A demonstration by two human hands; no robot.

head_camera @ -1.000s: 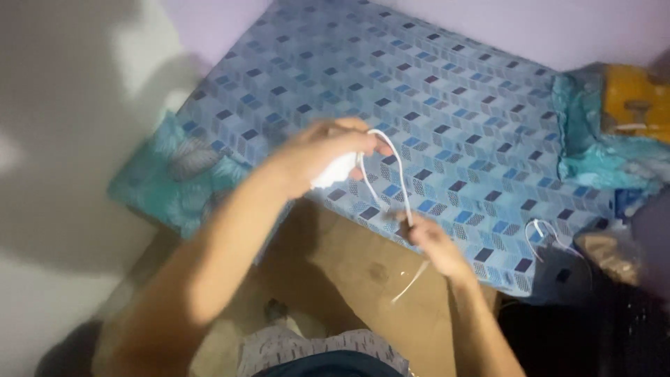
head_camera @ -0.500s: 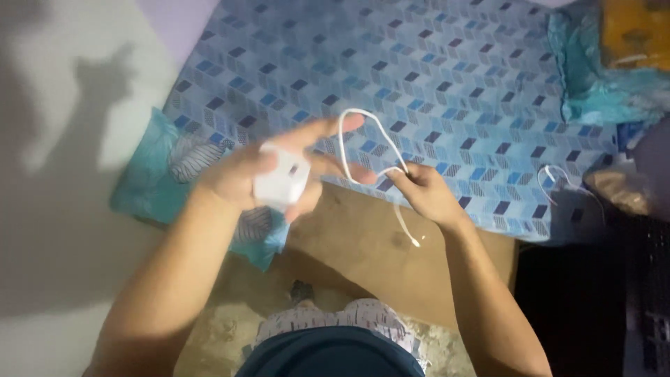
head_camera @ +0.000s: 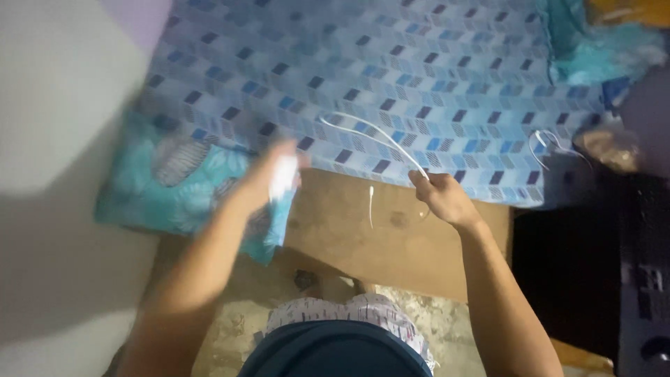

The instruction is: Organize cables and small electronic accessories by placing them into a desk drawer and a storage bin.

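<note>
Mid-coiling a white cable [head_camera: 377, 136] — right hand [head_camera: 440, 199] pinching it, left hand [head_camera: 276, 178] clutching the blurred white charger block [head_camera: 283, 176] — next wrap needing steady tension.

White charger block [head_camera: 283, 178] blurred, white cable [head_camera: 373, 136] looped above mattress edge.

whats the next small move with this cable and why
Probably bring the right hand toward the left hand to lay another loop. The cable stretches slack between them, its loose end dangling below, while the left holds the white charger.
</note>
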